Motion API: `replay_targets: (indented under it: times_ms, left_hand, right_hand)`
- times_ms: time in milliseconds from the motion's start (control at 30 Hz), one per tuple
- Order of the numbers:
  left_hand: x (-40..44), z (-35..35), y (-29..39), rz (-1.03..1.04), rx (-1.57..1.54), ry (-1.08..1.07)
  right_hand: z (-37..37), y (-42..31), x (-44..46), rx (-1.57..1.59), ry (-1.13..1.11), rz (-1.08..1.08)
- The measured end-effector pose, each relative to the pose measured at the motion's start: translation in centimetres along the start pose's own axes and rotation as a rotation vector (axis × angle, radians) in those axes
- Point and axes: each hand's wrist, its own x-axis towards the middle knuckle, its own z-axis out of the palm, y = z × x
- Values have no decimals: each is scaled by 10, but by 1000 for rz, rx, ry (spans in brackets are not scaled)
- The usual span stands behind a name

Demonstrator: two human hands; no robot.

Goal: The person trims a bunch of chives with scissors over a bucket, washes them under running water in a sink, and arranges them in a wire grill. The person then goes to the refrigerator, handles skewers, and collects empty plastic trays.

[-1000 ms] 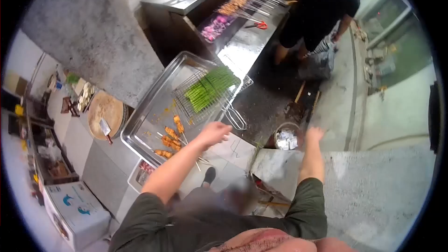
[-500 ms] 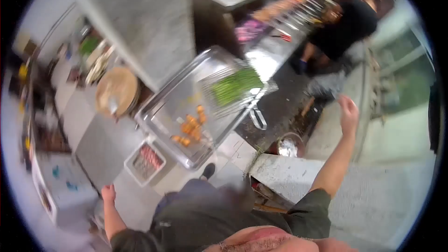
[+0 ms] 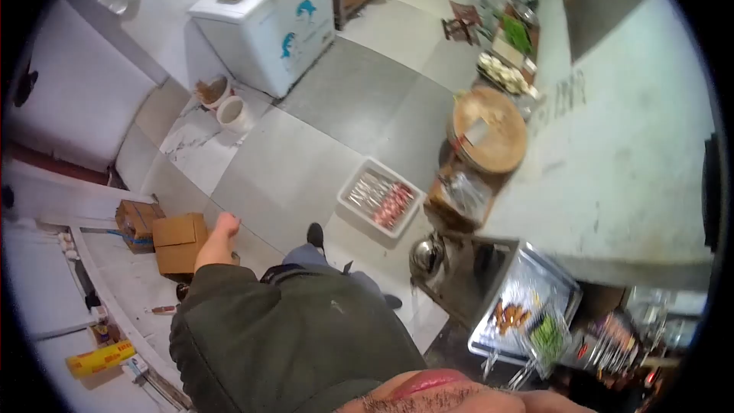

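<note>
Just beside a brown cardboard box with closed flaps (image 3: 177, 243), at the left of the view, the person's bare left hand (image 3: 226, 226) reaches out over the floor (image 3: 275, 160). It is small and soft in detail; whether its fingers are open or curled cannot be told, and no held object can be made out. The right hand lies outside the view. A second brown box bound with a blue strap (image 3: 136, 222) stands behind the first, which partly hides it. The dark green shirt (image 3: 290, 329) covers much of the lower view, and one dark shoe (image 3: 315, 235) shows beyond it.

On the floor ahead, a white rectangular plastic tub (image 3: 352, 213) holds rows of skewered pink and pale pieces (image 3: 382, 197). At the lower right, a shiny metal tray (image 3: 560, 279) carries orange-brown skewered food (image 3: 511, 317) and a wire rack of green stalks (image 3: 547, 336); the dark clutter past it is too dim to sort out.
</note>
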Motion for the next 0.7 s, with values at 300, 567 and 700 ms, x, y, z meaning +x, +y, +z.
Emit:
replay_targets:
  times_ms: [300, 567, 700]
  left_hand:
    - [161, -112, 57, 76, -641, 8]
    - [231, -259, 102, 77, -925, 28]
    - [292, -307, 87, 11, -944, 146]
  right_hand:
    - [16, -400, 19, -1089, 520, -785]
    - [-100, -792, -114, -255, 810, -846]
    - [-79, -917, -80, 1271, 377, -1171]
